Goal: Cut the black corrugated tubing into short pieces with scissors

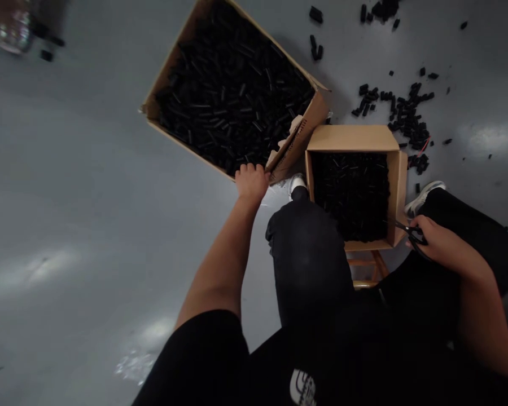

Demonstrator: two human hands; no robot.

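My left hand (252, 181) is closed over the near corner of a large cardboard box (188, 145), its fingers hooked over the rim. Short black tube-like pieces (232, 90) fill that box, and one of its side flaps is torn. In my right hand (438, 239) is a pair of scissors (415, 232), blades pointing left over the edge of a smaller cardboard box (350, 138). More black pieces (351, 194) lie inside this smaller box, which sits between my legs.
Loose black pieces (408, 115) are scattered on the grey floor (88, 186) at the right and top. A wooden stool (366, 270) shows below the smaller box. Clear plastic (136, 365) lies at the lower left, and a blurred shiny bag (8, 28) at the upper left.
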